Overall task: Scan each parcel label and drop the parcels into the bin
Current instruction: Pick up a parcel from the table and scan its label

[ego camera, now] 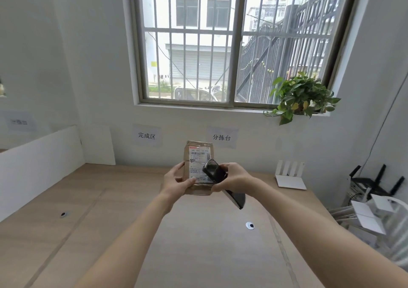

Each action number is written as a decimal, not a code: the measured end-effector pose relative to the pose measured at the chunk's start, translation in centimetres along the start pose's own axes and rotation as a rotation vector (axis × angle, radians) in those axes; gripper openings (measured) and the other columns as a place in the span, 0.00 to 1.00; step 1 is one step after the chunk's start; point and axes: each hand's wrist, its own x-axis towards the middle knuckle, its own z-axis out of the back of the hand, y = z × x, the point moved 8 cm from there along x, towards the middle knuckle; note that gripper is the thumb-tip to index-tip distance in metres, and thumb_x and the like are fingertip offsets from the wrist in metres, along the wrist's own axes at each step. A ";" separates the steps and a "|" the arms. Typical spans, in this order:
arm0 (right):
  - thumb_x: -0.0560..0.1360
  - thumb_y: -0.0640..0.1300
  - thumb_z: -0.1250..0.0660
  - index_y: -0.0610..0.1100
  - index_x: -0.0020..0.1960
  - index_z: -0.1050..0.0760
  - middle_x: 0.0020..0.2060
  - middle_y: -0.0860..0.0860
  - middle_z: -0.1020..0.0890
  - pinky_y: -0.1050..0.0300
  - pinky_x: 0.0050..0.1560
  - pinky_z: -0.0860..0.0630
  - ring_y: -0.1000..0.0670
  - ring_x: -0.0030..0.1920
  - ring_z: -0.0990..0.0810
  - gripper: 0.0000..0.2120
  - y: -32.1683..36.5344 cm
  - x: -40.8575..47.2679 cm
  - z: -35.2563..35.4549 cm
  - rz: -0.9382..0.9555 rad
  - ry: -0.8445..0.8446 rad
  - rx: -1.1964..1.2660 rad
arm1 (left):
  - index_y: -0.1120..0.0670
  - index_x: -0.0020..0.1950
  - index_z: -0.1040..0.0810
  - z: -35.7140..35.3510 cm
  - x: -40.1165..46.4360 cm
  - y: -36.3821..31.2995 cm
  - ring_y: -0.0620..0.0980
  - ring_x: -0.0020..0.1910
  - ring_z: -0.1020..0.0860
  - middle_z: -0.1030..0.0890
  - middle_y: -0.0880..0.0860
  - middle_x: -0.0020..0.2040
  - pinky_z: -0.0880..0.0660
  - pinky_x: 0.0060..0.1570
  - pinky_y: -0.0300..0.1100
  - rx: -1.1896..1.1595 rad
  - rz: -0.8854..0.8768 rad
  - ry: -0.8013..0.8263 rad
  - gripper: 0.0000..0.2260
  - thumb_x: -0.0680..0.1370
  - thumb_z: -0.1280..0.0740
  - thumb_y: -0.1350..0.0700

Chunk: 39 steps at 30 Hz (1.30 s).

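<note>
both arms reach out over the wooden surface (pixel 123 199), and a small brown cardboard parcel (pixel 199 147) is held up in the air between the hands, above the far middle of the surface, its white shipping label (pixel 197 161) facing the person. the left hand (pixel 176 182) grips the parcel's lower left side, thumb curled over the front edge near the label's bottom, the other fingers wrapped behind it. the right hand (pixel 234 177) holds a dark phone (pixel 217 172), fingers closed round its body, the phone tilted across the parcel's lower right corner so it covers part of the label; its lower end pokes out below the hand. on the far wall two paper signs read 完成区 (pixel 146 135) and 分拣台 (pixel 221 137), left and right of the parcel's top. above them is a barred window (pixel 234 42), with a leafy potted plant (pixel 302 97) on the right end of its sill. at the far right of the surface sits a white router (pixel 290 177), and beyond it, off the edge, black-antenna routers (pixel 375 181) amid cables.
</note>
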 end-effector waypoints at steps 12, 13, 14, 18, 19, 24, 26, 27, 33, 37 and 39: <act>0.60 0.51 0.21 0.54 0.57 0.24 0.48 0.53 0.19 0.56 0.45 0.29 0.46 0.50 0.20 0.27 -0.5 -1.5 5.1 -0.085 -0.165 -0.417 | 0.43 0.70 0.25 5.5 -1.3 -1.8 0.44 0.47 0.18 0.16 0.49 0.45 0.21 0.57 0.47 0.277 -0.069 -0.152 0.30 0.71 0.22 0.58; 0.61 0.50 0.21 0.54 0.58 0.24 0.48 0.53 0.19 0.56 0.44 0.30 0.46 0.50 0.20 0.27 -0.5 -1.5 5.5 -0.077 -0.165 -0.423 | 0.44 0.70 0.25 5.8 -1.4 -1.9 0.44 0.47 0.18 0.16 0.49 0.45 0.21 0.56 0.46 0.289 -0.070 -0.162 0.30 0.71 0.22 0.58; 0.61 0.50 0.21 0.54 0.59 0.25 0.49 0.53 0.19 0.56 0.44 0.30 0.47 0.50 0.20 0.27 -0.4 -1.6 5.8 -0.066 -0.163 -0.429 | 0.44 0.70 0.24 6.0 -1.5 -2.1 0.43 0.47 0.18 0.16 0.49 0.44 0.21 0.56 0.45 0.299 -0.075 -0.170 0.30 0.71 0.22 0.58; 0.63 0.49 0.21 0.54 0.60 0.25 0.49 0.54 0.19 0.57 0.44 0.30 0.48 0.50 0.21 0.27 0.1 -1.9 6.7 -0.013 -0.155 -0.435 | 0.43 0.70 0.25 6.6 -1.9 -2.6 0.43 0.46 0.20 0.19 0.47 0.43 0.23 0.56 0.43 0.318 -0.072 -0.216 0.30 0.71 0.22 0.58; 0.63 0.49 0.21 0.54 0.61 0.25 0.50 0.53 0.19 0.57 0.44 0.30 0.47 0.50 0.21 0.28 0.1 -1.9 6.7 -0.006 -0.149 -0.427 | 0.43 0.71 0.25 6.7 -1.9 -2.6 0.45 0.47 0.20 0.18 0.48 0.44 0.23 0.56 0.43 0.323 -0.069 -0.220 0.30 0.71 0.22 0.58; 0.62 0.49 0.21 0.55 0.61 0.24 0.49 0.54 0.19 0.57 0.42 0.30 0.49 0.49 0.21 0.28 0.6 -2.1 7.1 0.039 -0.136 -0.412 | 0.42 0.70 0.25 6.7 -1.7 -2.4 0.49 0.51 0.19 0.17 0.50 0.47 0.23 0.60 0.47 0.350 -0.067 -0.233 0.31 0.70 0.22 0.56; 0.63 0.49 0.21 0.55 0.61 0.24 0.49 0.55 0.19 0.58 0.40 0.31 0.49 0.49 0.21 0.28 0.7 -2.2 7.3 0.048 -0.135 -0.408 | 0.41 0.70 0.25 6.7 -1.7 -2.6 0.49 0.52 0.19 0.17 0.50 0.47 0.23 0.61 0.48 0.369 -0.072 -0.242 0.31 0.70 0.21 0.55; 0.63 0.50 0.21 0.55 0.61 0.24 0.49 0.55 0.19 0.58 0.40 0.31 0.49 0.49 0.21 0.28 0.7 -2.3 7.5 0.050 -0.136 -0.406 | 0.41 0.70 0.26 6.7 -1.7 -2.7 0.50 0.52 0.19 0.17 0.51 0.48 0.24 0.61 0.48 0.377 -0.074 -0.247 0.31 0.70 0.21 0.55; 0.62 0.50 0.21 0.53 0.59 0.24 0.49 0.54 0.19 0.57 0.42 0.30 0.48 0.50 0.21 0.27 0.4 -1.9 7.4 0.060 -0.120 -0.369 | 0.41 0.71 0.26 6.1 -1.6 -2.6 0.50 0.51 0.19 0.16 0.52 0.48 0.23 0.60 0.49 0.368 -0.079 -0.254 0.30 0.70 0.22 0.53; 0.62 0.50 0.21 0.54 0.58 0.25 0.49 0.54 0.19 0.55 0.46 0.27 0.48 0.50 0.20 0.26 0.5 -1.4 5.4 0.087 -0.070 -0.331 | 0.42 0.71 0.27 6.3 -2.1 -1.8 0.51 0.51 0.19 0.17 0.53 0.50 0.21 0.58 0.51 0.321 -0.066 -0.258 0.30 0.70 0.22 0.50; 0.62 0.50 0.21 0.54 0.57 0.25 0.49 0.55 0.20 0.55 0.45 0.27 0.48 0.50 0.21 0.26 0.8 -1.0 4.0 0.109 -0.044 -0.324 | 0.42 0.71 0.27 6.7 -2.7 -1.3 0.51 0.50 0.18 0.17 0.52 0.48 0.21 0.57 0.52 0.301 -0.054 -0.269 0.30 0.71 0.22 0.49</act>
